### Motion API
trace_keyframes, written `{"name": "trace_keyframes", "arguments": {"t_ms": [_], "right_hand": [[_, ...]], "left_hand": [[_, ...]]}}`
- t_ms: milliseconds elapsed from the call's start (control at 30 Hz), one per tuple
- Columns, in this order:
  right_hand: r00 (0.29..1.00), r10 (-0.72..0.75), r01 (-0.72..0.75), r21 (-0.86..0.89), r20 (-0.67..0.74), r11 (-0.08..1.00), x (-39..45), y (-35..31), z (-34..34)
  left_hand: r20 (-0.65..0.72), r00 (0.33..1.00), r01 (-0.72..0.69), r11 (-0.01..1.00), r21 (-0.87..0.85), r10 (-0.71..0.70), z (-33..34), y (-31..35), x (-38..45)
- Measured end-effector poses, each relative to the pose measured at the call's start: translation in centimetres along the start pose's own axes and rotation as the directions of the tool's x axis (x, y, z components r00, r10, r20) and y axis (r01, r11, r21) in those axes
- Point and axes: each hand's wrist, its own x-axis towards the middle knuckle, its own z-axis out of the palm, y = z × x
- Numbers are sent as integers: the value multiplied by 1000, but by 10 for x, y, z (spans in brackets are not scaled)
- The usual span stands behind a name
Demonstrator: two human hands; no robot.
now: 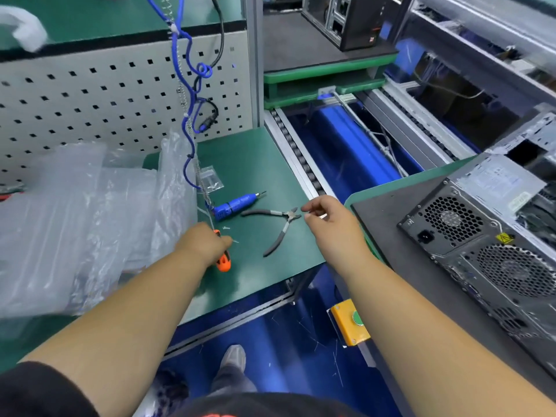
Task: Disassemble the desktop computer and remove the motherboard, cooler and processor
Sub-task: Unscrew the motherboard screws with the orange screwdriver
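Our left hand (210, 243) clenches the orange screwdriver (223, 261) on the tabletop (258, 164), our right hand (326, 219) pinches what may be a screw, easily dropped, well apart from the desktop computer (493, 251) at right.

Your left hand (207, 243) is closed around an orange-handled screwdriver (223, 261) on the green bench mat (258, 164). Your right hand (328, 219) hovers above the mat's right edge, thumb and forefinger pinched together beside the jaws of the grey-handled pliers (278, 225); whether they grip anything is too small to tell. A blue electric screwdriver (237, 203) lies just behind the pliers, its blue coiled cable (188, 94) rising past the pegboard (90, 94). Clear plastic bags (84, 218) are heaped to your left. The desktop computer (487, 254) lies on a grey tray to your right, rear panel facing you.
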Motion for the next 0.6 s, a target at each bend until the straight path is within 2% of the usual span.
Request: {"name": "trace_keyframes", "arguments": {"t_ms": [100, 167, 267, 367, 500, 600], "right_hand": [[999, -44, 44, -24, 26, 999, -12, 3, -2], [996, -67, 71, -60, 63, 996, -31, 9, -12], [992, -88, 95, -72, 88, 993, -57, 22, -29], [986, -85, 93, -52, 140, 994, -83, 27, -43], [966, -122, 147, -95, 230, 985, -111, 22, -67], [966, -210, 238, -209, 151, 948, -125, 15, -94]], "left_hand": [[18, 1000, 2, 992, -126, 1, 4, 5, -27], [52, 999, 22, 960, -280, -8, 14, 10, -62], [125, 991, 29, 825, -564, 51, 32, 23, -107], [240, 955, 78, 627, -775, 177, 41, 45, -150], [232, 905, 96, 360, -928, 356, 34, 83, -195], [183, 880, 70, 261, -963, 439, 24, 117, -221]]}}
